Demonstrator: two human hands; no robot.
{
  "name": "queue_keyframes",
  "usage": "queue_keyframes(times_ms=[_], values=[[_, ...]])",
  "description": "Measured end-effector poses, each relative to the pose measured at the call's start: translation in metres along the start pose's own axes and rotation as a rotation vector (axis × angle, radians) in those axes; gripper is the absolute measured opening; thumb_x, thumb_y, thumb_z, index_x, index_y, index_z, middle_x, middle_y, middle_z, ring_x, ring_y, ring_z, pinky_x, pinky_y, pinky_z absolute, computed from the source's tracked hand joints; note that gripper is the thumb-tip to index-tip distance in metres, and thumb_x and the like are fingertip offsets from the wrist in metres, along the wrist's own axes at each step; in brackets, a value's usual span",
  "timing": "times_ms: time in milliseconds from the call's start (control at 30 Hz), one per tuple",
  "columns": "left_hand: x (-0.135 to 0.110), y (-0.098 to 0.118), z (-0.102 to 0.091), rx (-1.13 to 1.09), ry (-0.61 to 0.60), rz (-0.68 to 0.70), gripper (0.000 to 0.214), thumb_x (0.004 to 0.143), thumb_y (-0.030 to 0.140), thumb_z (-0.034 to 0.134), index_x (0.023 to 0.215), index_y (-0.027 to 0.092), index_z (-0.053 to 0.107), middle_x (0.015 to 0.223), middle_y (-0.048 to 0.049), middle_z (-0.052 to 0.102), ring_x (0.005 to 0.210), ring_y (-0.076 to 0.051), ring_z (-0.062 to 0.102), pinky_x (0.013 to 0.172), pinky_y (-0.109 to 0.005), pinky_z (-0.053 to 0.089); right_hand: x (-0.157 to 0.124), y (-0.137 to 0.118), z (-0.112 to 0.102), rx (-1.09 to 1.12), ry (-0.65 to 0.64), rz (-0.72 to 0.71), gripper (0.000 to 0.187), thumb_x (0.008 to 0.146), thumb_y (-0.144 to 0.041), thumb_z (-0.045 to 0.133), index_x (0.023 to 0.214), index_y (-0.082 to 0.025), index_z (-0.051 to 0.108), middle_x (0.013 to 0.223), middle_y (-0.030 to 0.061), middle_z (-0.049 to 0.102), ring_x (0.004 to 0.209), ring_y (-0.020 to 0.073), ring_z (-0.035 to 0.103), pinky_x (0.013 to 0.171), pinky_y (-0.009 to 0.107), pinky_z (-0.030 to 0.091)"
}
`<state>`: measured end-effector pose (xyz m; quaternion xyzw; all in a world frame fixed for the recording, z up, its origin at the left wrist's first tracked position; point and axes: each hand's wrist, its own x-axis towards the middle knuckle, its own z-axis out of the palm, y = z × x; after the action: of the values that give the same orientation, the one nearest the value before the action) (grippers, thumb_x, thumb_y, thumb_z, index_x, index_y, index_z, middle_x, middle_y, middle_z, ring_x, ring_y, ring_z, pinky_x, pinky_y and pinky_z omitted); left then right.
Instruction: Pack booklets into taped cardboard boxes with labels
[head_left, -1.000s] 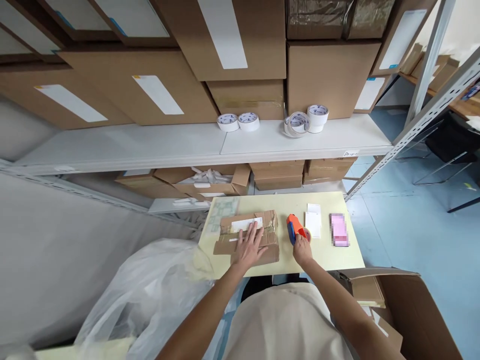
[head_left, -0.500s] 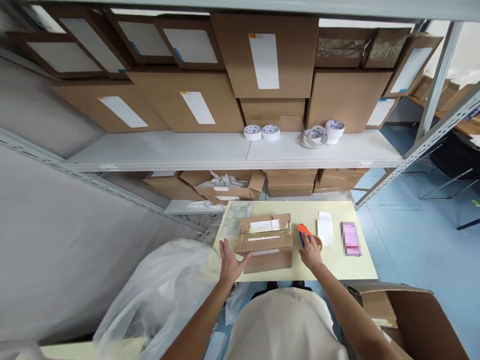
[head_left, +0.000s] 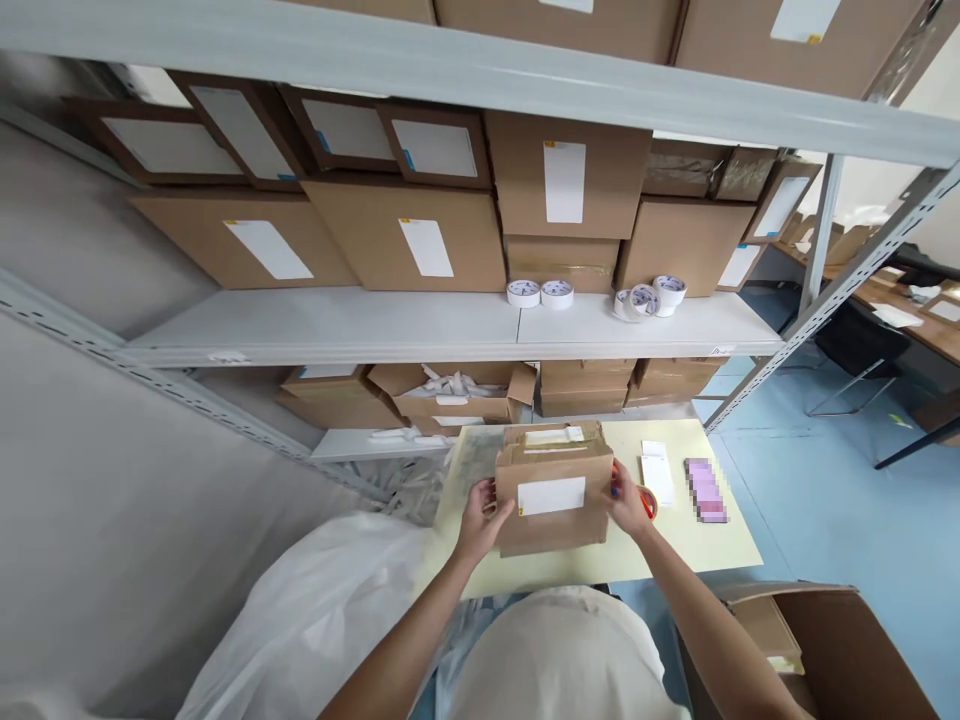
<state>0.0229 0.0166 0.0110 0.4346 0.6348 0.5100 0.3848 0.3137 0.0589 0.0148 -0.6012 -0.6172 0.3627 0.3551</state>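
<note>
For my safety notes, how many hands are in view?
2: the left hand at the left side of the box; the right hand at its right, partly covering the tape dispenser.

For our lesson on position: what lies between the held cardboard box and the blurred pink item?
In the head view: the right hand touching the box, the orange tape dispenser that hand partly hides, then the white slips.
</note>
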Motion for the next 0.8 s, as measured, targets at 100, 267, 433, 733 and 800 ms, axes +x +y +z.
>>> queue_keyframes(times_ms=[100, 267, 433, 733, 800], values=[[0.018, 0.019, -0.006, -0.114, -0.049, 0.012, 0.040, 0.066, 0.045, 0.063, 0.095, 0.018, 0.058, 0.099, -0.0102, 0.072, 0.092, -0.024, 0.068, 0.081, -0.037, 0.054, 0.009, -0.017, -0.015, 0.365, 0.035, 0.092, 0.046, 0.073, -0.035, 0.063, 0.115, -0.021, 0.053, 0.105, 0.0087, 0.068, 0.089, 0.0216, 0.066, 0.080, 0.037, 0.054], [0.024, 0.013, -0.006, -0.201, -0.139, -0.138, 0.046, 0.064, 0.037, 0.059, 0.103, 0.015, 0.066, 0.102, -0.0093, 0.074, 0.096, -0.027, 0.068, 0.077, -0.036, 0.054, 0.004, -0.014, -0.016, 0.495, 0.024, 0.180, 0.035, 0.067, -0.035, 0.065, 0.098, -0.019, 0.061, 0.099, 0.0078, 0.071, 0.094, 0.0223, 0.067, 0.088, 0.038, 0.052], [0.019, -0.014, 0.003, -0.095, -0.165, -0.252, 0.062, 0.064, 0.031, 0.055, 0.124, 0.014, 0.062, 0.117, -0.0102, 0.071, 0.105, -0.027, 0.066, 0.086, -0.036, 0.053, -0.008, 0.004, 0.006, 0.431, -0.001, 0.283, 0.038, 0.064, -0.029, 0.063, 0.101, -0.018, 0.066, 0.104, 0.0092, 0.072, 0.101, 0.0260, 0.067, 0.091, 0.043, 0.052], [0.023, -0.055, -0.015, 0.003, -0.157, -0.256, 0.053, 0.085, 0.033, 0.038, 0.130, 0.017, 0.058, 0.126, -0.0141, 0.067, 0.117, -0.026, 0.063, 0.089, -0.041, 0.054, -0.020, 0.038, 0.013, 0.360, 0.101, 0.238, 0.048, 0.075, -0.032, 0.050, 0.121, -0.020, 0.058, 0.130, 0.0123, 0.062, 0.120, 0.0275, 0.059, 0.097, 0.043, 0.050], [0.018, -0.069, -0.024, 0.081, -0.175, -0.194, 0.050, 0.080, 0.032, 0.045, 0.124, 0.016, 0.063, 0.119, -0.0151, 0.070, 0.114, -0.026, 0.065, 0.093, -0.044, 0.053, -0.033, 0.057, 0.014, 0.302, 0.129, 0.259, 0.050, 0.074, -0.031, 0.052, 0.122, -0.020, 0.058, 0.131, 0.0143, 0.060, 0.121, 0.0302, 0.058, 0.095, 0.047, 0.051]])
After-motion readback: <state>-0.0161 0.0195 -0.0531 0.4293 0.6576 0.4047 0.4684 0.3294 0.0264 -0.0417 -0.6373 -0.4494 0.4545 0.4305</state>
